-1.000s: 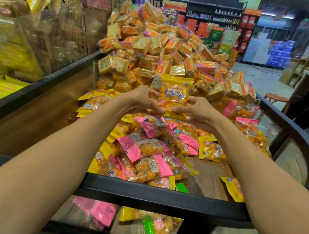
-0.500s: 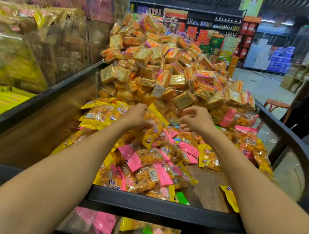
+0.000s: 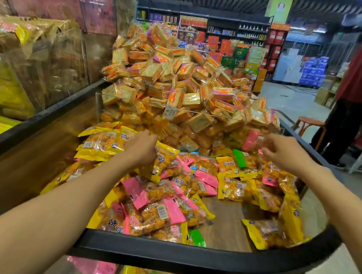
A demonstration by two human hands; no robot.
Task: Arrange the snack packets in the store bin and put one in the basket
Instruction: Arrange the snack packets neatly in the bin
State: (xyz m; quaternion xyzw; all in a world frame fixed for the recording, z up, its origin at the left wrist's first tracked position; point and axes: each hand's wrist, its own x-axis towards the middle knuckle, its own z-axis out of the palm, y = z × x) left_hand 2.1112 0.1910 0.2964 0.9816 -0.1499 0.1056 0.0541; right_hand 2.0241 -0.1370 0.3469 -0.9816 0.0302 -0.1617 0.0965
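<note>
Though the left hand (image 3: 141, 147) hides its grip, the right hand (image 3: 288, 153) pinches one pink packet (image 3: 251, 139).

Yellow, pink and green snack packets (image 3: 165, 205) lie jumbled before me in the black-rimmed wooden bin (image 3: 181, 256), heaped from nine round to three o'clock.

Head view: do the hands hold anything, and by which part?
Left hand lies on a yellow packet, grip hidden. Right hand is at a pink packet; contact blurred.
</note>
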